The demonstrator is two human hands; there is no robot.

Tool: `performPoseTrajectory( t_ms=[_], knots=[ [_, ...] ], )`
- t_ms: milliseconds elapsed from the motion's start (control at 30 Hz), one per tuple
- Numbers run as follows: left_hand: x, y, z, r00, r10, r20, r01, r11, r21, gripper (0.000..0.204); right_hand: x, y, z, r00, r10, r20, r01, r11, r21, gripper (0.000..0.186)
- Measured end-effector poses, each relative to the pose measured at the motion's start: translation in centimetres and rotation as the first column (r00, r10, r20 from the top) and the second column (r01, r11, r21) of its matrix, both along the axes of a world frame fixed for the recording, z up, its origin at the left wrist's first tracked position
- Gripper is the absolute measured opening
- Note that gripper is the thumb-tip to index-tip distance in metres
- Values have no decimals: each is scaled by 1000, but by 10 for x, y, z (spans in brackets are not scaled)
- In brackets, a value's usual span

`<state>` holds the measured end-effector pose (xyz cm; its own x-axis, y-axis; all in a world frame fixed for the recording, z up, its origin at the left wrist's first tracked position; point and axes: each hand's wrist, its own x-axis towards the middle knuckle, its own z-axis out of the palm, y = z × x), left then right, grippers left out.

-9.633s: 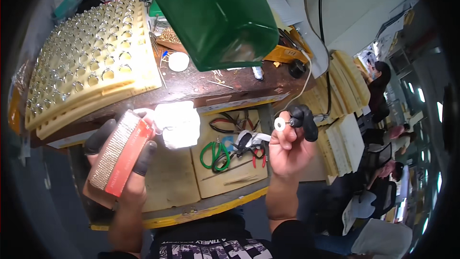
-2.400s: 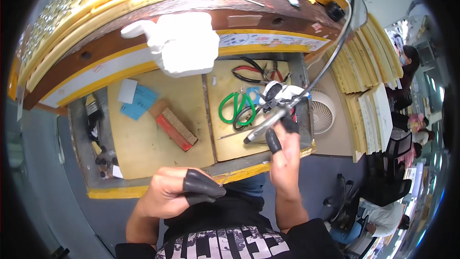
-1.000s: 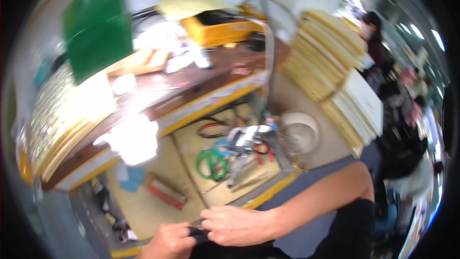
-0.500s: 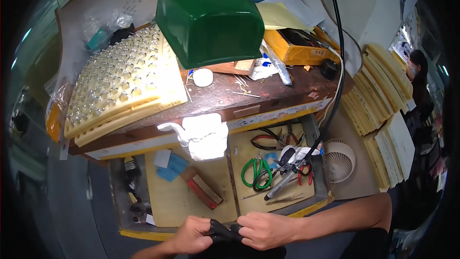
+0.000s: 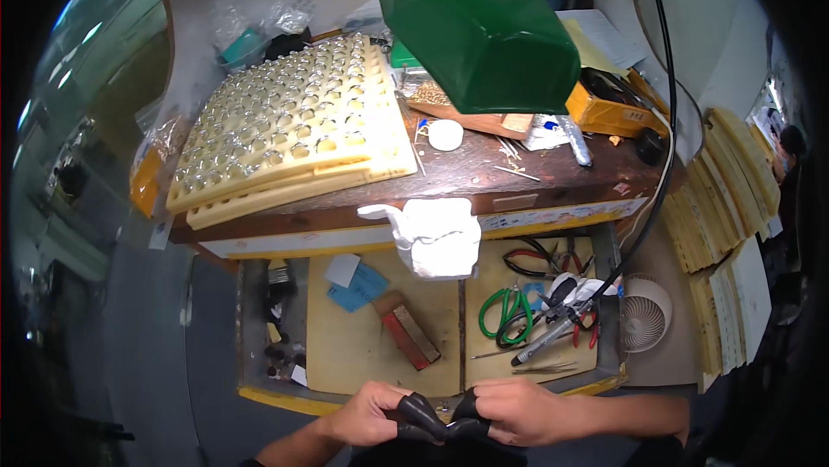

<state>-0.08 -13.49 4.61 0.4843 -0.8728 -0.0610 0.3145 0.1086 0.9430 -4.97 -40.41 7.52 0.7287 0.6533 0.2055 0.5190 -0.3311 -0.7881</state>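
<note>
My left hand (image 5: 370, 412) and my right hand (image 5: 518, 408) meet at the lower edge of the view, just in front of the open drawer (image 5: 268, 398). Black finger covers (image 5: 436, 418) sit on the thumbs and forefingers, and those tips press against each other. I see nothing else held between the fingers. Nearest in the drawer are a red-brown block (image 5: 410, 339), green-handled scissors (image 5: 503, 311) and a slim metal handpiece (image 5: 553, 337) on a black cable.
A wooden bench top (image 5: 484, 177) carries yellow trays of small glass pieces (image 5: 294, 134), a green lamp shade (image 5: 479, 26), a white cap (image 5: 446, 134) and a yellow box (image 5: 615, 106). A white cloth wad (image 5: 436, 238) hangs over its edge. Red-handled pliers (image 5: 542, 260), a small white fan (image 5: 648, 324), stacked yellow trays (image 5: 725, 208) at right.
The block and the handpiece that my hands held earlier now lie in the drawer. My hands have come together at the lower edge; over the last half second they stayed joined.
</note>
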Motion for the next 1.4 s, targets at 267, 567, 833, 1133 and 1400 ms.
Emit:
performPoseTrajectory(
  t_ms=[267, 567, 833, 1133, 1400],
  knots=[
    [1, -2, 3, 999, 23, 42, -21, 999, -45, 22, -13, 9, -18, 888, 6, -460, 179, 916, 359, 15],
    [3, -4, -1, 993, 20, 117, -18, 1000, -15, 29, -13, 11, -19, 823, -33, -567, 267, 904, 335, 16],
    [4, -4, -6, 987, 36, 154, -53, 993, 106, 26, -9, 13, -21, 697, 53, -715, 374, 824, 426, 16],
    [5, -7, -6, 988, 39, 151, -57, 992, 115, 24, -5, 13, -24, 679, 3, -734, 371, 862, 346, 13],
    [2, -11, -4, 980, 93, 177, -104, 993, 53, 23, -7, 14, -26, 650, -27, -760, 458, 811, 363, 11]
  ],
)
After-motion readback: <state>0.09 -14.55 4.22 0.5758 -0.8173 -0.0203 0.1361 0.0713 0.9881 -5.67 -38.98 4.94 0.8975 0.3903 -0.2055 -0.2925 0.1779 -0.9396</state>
